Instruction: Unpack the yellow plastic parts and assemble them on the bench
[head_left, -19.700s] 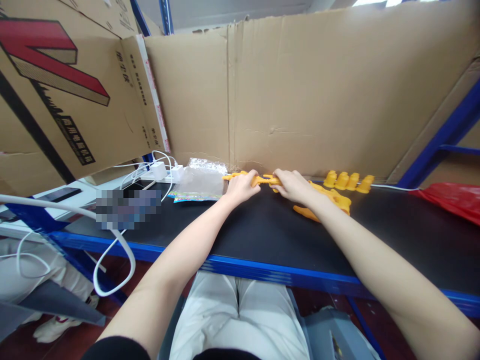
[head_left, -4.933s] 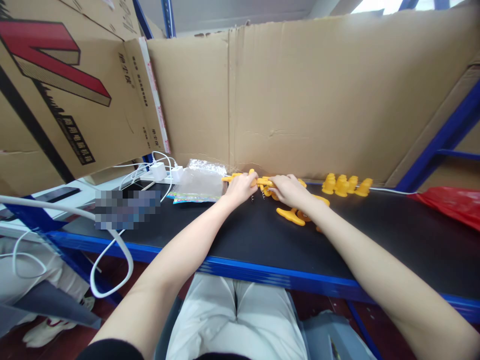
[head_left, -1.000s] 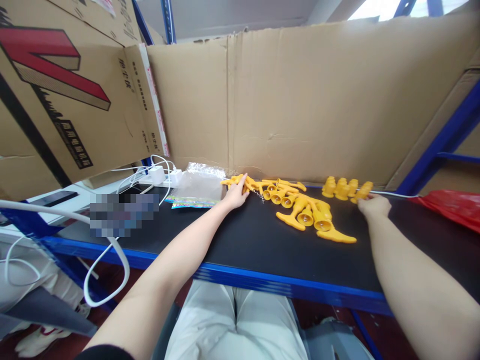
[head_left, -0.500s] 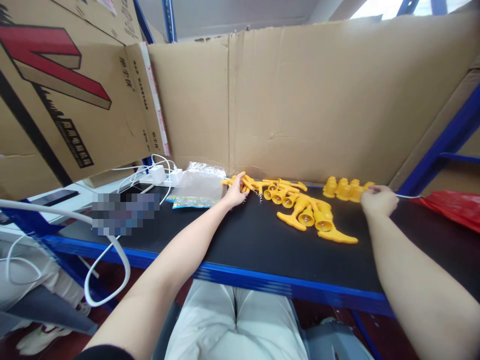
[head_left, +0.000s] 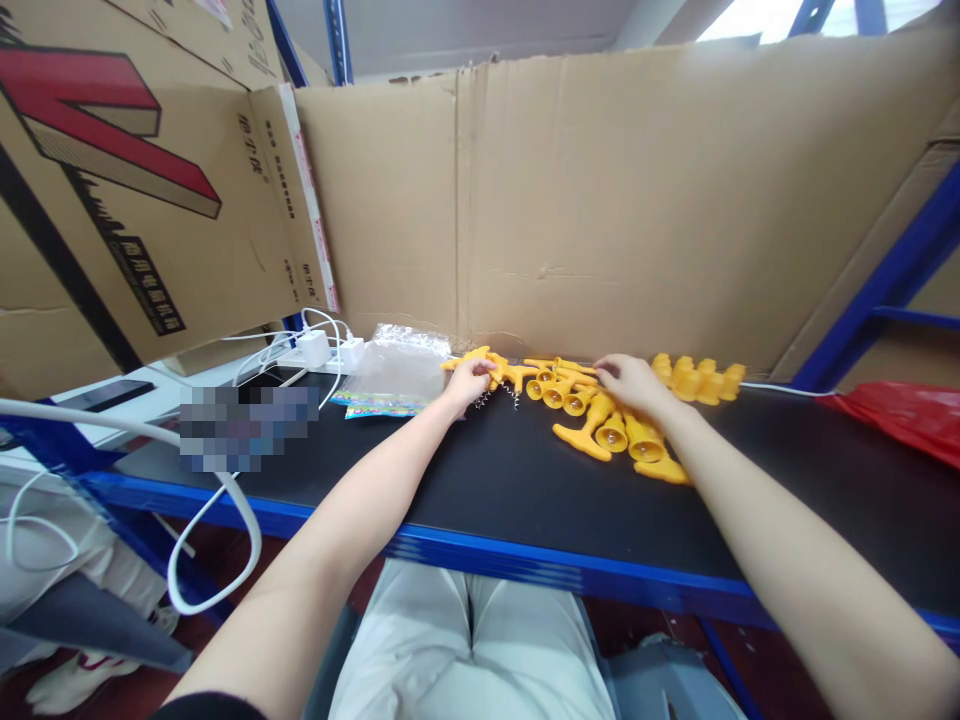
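Observation:
My left hand (head_left: 469, 384) is closed at the back of the black shelf top, its fingers pinching a yellow corkscrew (head_left: 478, 356) with a T-shaped handle. Metal spirals (head_left: 515, 400) show just beside that hand. My right hand (head_left: 628, 380) reaches over the middle group with its fingers slightly apart, the tips by the end of a yellow handle (head_left: 574, 366). Under and before it lie bell-shaped yellow pieces (head_left: 611, 434) on their sides. A larger T-handle (head_left: 583, 441) lies in front. Right of the hand stands a row of yellow cups (head_left: 694, 380).
A clear plastic bag (head_left: 401, 370) lies left of the corkscrews, near white chargers (head_left: 313, 349) and cables. A red bag (head_left: 907, 415) is at the right. Cardboard (head_left: 600, 200) walls the back, and a blue rail (head_left: 525, 575) edges the front.
My right hand has left the right end of the cup row and moved left to the middle group. My left hand stays among the corkscrews, its fingers shifted slightly.

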